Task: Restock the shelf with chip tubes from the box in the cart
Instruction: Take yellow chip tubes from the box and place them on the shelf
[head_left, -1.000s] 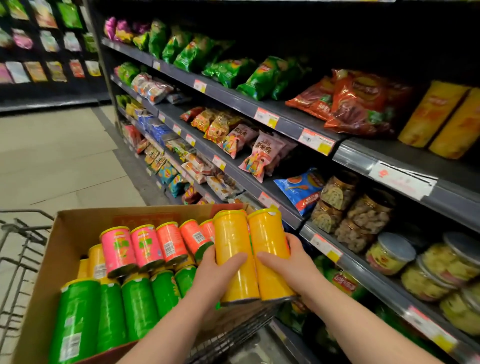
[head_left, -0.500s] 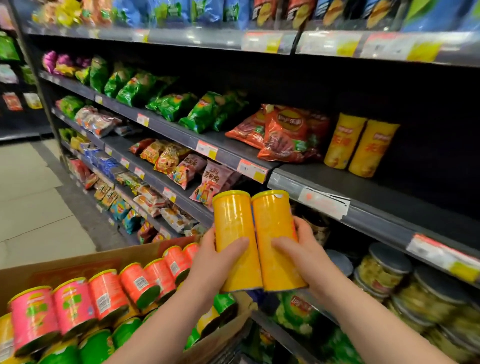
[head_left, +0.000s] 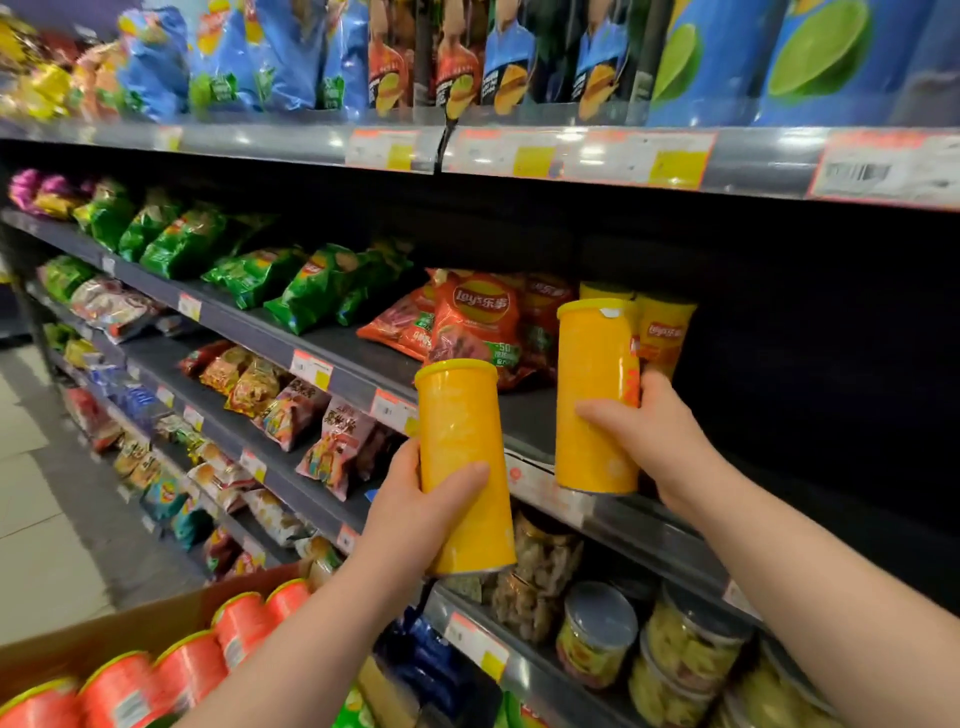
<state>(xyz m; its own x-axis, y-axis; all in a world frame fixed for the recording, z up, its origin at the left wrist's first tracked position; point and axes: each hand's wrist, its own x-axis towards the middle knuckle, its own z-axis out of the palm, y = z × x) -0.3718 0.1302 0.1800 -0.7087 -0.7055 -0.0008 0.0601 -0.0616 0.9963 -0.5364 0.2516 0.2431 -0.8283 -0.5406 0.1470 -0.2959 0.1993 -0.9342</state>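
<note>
The right hand (head_left: 655, 435) is gripping a yellow chip tube (head_left: 596, 395) upright over the front edge of the dark shelf (head_left: 540, 415), just in front of two yellow tubes (head_left: 662, 332) standing there. The left hand (head_left: 415, 506) is grasping a second yellow tube (head_left: 462, 457), lower and off the shelf, above the cardboard box (head_left: 104, 639) of red tubes (head_left: 187, 675).

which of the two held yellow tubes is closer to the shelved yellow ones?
The yellow tube in the right hand: raised over the shelf edge right by the shelved yellow tubes. The left hand's tube is lower, off the shelf.
</note>
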